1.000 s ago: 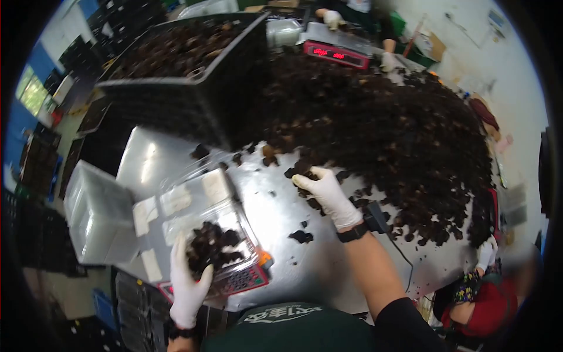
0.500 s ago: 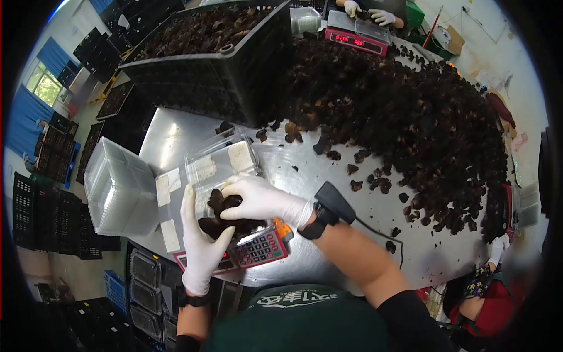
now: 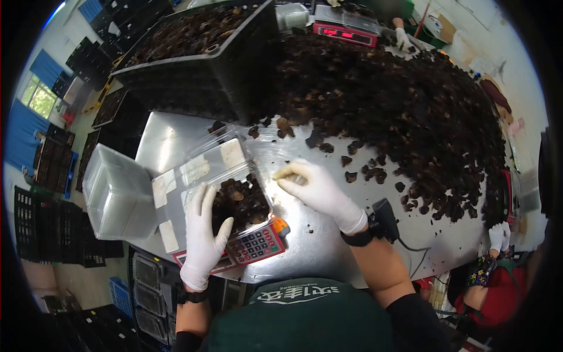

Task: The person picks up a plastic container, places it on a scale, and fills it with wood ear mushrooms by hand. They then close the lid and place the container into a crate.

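A clear plastic box filled with dark dried pieces (image 3: 239, 200) sits on a red scale (image 3: 255, 246) with a keypad. Gloved in white, my left hand (image 3: 204, 237) rests at the box's left side with its fingers apart, holding nothing. My right hand (image 3: 314, 190), also gloved, is over the metal table (image 3: 296, 234) to the right of the box; its thumb and fingertips are pressed together, and whatever may be between them is too small to make out. A large heap of dark pieces (image 3: 387, 111) covers the table's far right.
A black crate (image 3: 176, 88) of pieces stands at the back left. Stacked clear boxes (image 3: 117, 193) are at the left edge. Another red scale (image 3: 346, 34) is at the back, near co-workers' gloved hands. A black device with a cable is by my right wrist.
My right hand has moved off the box to the right, and the pieces it was handling now lie in the box. My left hand has opened slightly. The co-worker's hands at the back have moved apart.
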`<state>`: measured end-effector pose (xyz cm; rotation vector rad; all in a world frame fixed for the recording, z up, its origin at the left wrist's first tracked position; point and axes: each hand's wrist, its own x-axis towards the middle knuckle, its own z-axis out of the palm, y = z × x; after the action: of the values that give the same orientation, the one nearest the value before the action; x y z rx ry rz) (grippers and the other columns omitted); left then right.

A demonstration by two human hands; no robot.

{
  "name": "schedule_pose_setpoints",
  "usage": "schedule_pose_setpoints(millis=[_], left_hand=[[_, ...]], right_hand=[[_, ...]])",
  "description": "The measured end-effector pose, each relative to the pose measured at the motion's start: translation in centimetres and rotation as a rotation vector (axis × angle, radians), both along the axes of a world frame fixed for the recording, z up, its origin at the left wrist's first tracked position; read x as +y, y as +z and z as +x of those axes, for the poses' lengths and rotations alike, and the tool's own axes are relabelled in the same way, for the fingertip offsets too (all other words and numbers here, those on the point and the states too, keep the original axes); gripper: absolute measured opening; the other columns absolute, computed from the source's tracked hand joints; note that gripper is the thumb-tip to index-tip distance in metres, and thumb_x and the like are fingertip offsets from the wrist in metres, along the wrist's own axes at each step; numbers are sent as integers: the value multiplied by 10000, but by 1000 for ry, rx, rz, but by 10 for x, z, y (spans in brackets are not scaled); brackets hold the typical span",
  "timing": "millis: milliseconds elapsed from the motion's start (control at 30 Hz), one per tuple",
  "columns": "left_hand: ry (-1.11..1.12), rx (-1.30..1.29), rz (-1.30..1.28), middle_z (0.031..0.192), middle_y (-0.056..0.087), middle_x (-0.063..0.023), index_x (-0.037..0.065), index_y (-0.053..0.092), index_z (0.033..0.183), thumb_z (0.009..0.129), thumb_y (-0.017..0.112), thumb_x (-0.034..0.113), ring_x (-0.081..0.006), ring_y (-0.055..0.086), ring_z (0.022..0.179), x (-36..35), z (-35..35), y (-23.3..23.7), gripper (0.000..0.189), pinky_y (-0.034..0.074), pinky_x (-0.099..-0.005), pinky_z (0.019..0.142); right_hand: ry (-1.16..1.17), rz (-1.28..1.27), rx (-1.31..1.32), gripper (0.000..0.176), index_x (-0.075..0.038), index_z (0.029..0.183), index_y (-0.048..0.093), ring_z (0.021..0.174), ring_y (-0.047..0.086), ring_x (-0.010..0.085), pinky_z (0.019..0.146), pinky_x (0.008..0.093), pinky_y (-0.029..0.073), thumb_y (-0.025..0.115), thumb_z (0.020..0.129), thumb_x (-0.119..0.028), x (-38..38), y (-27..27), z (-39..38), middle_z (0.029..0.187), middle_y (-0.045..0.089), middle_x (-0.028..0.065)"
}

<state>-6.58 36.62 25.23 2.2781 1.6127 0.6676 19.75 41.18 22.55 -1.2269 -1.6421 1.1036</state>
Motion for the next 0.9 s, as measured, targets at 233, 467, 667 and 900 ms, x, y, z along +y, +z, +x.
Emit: schedule_pose_setpoints(millis=[233,467,667,900], left_hand=[[-382,166,145,1185,601,-76,100,646,1108,778,675,29,-304,540,1194,21,54,4,338,292,-541,1127],[-416,189,270,884,626,-32,101,644,874,742,706,26,-229,620,933,32,57,-11,164,401,-455,1031],[-119,-99,133,868,681,-62,56,655,853,738,745,-23,-233,659,862,35,35,5,166,500,-363,893],[163,-568,-199,939,716,-19,32,713,996,850,713,-13,-73,629,855,43,18,4,153,494,-212,769]], right_hand=[[-253,-198,-76,141,-46,984,719,752,650,139,684,275,521,678,897,-149,-84,-101,32,865,696,80],[-466,-210,-96,150,-73,974,730,802,672,212,740,312,527,650,898,-174,-107,-111,78,942,711,108],[-571,-143,17,106,-4,930,724,815,650,162,731,271,507,649,893,-69,-110,-99,102,889,687,105],[-507,-260,87,115,-5,926,732,778,632,106,715,240,496,639,906,-70,-111,-102,86,894,695,75]])
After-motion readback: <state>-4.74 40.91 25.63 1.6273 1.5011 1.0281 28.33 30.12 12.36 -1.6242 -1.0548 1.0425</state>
